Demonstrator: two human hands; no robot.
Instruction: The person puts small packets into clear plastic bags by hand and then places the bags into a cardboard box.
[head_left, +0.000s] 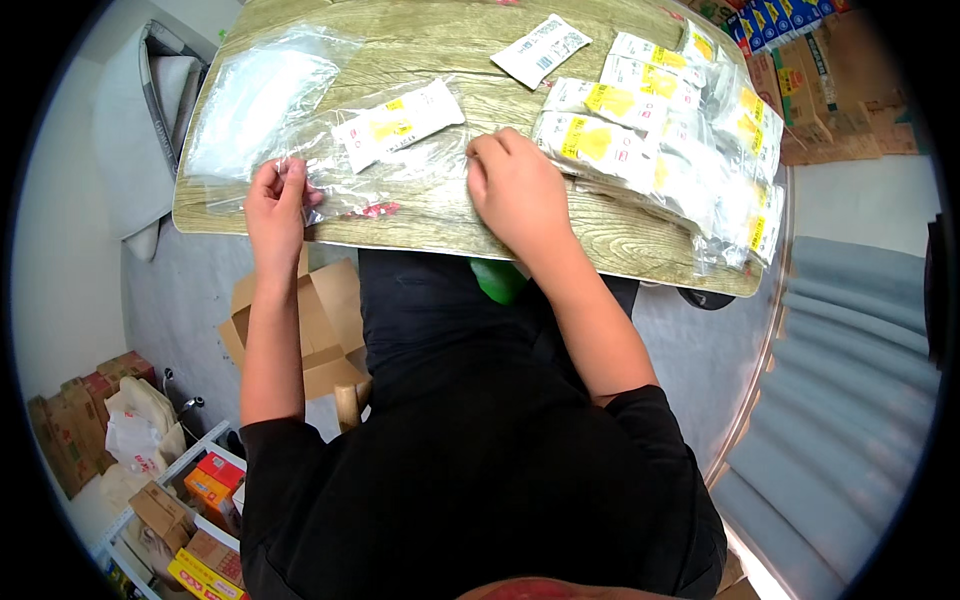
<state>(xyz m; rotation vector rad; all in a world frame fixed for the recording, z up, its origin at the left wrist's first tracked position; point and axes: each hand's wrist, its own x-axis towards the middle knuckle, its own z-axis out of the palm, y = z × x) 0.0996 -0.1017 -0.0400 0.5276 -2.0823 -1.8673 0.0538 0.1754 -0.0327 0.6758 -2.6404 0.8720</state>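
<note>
A clear plastic bag (420, 169) lies across the wood-patterned table top (480, 26) in front of me. Inside or on it rests a white packet (401, 124) with yellow print; which of the two I cannot tell. My left hand (276, 199) pinches the bag's left end between thumb and fingers. At the bag's right end my right hand (519, 184) rests with curled fingers; its fingertips are hidden, so a grip there is unclear. Right of that hand, several similar packets in clear bags form a pile (615, 139). One loose packet (541, 51) lies farther back, printed side up.
A stack of clear plastic bags (259, 101) occupies the table's left side. Below the table's edge stands an opened cardboard box (330, 326). Shelving with cartons (214, 480) is at lower left, more cartons (814, 82) at upper right, and a grey curtain (832, 420) hangs at right.
</note>
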